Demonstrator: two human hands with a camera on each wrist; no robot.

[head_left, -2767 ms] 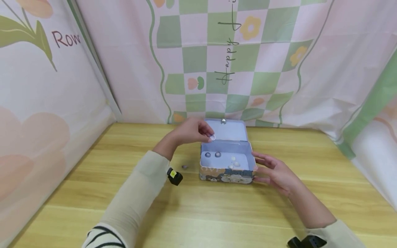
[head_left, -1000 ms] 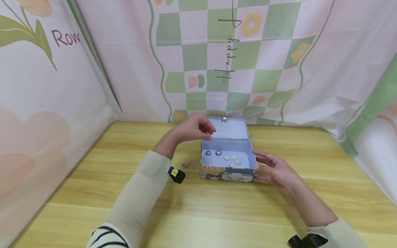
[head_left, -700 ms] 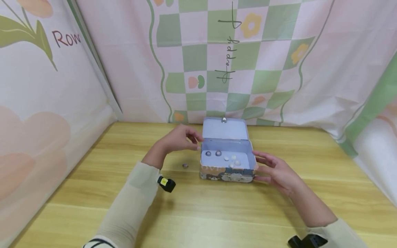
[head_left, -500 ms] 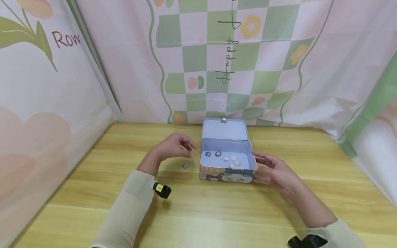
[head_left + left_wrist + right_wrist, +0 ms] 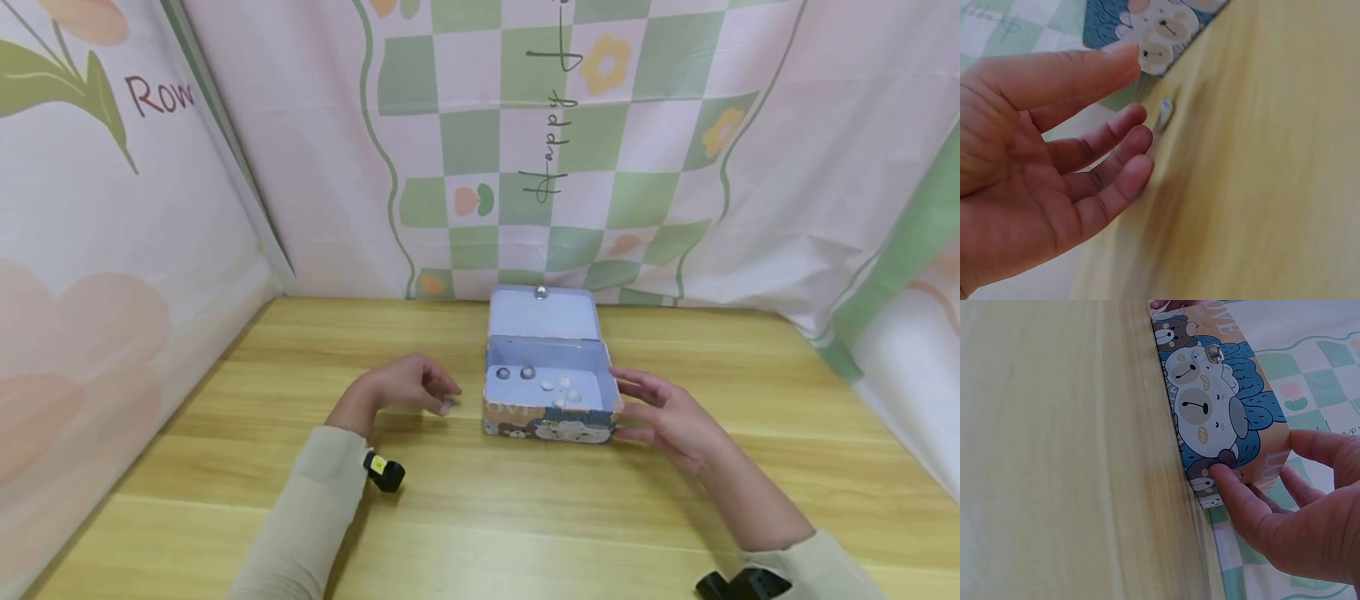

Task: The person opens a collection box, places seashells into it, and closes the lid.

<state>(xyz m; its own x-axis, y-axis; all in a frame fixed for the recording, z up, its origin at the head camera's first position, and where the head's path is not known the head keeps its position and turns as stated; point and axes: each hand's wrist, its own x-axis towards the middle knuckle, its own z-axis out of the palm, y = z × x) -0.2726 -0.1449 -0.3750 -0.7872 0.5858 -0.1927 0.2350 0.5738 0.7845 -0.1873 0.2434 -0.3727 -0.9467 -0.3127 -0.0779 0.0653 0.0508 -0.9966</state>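
A tin box (image 5: 553, 423) with bear pictures stands on the table, its lid (image 5: 542, 312) swung back. Inside lie a round grey piece (image 5: 528, 372) and another like it, beside several small white pieces (image 5: 573, 396). My left hand (image 5: 408, 385) hovers just left of the box, fingers loosely bent and holding nothing. Close to its fingertips in the left wrist view is a small shiny piece (image 5: 1166, 107) on the table; its kind is unclear. My right hand (image 5: 1304, 525) holds the box at its right end, thumb on the front, fingers round the side.
The wooden table (image 5: 480, 517) reaches back to a green-and-white checked cloth (image 5: 525, 142). Another printed cloth (image 5: 112, 333) hangs at the left. A metal clasp (image 5: 541, 292) sits on the lid's upper edge.
One more white piece lies in the box; my left hand earlier held a white piece over it. That hand has since moved left and down to the loose piece. My right hand stays put.
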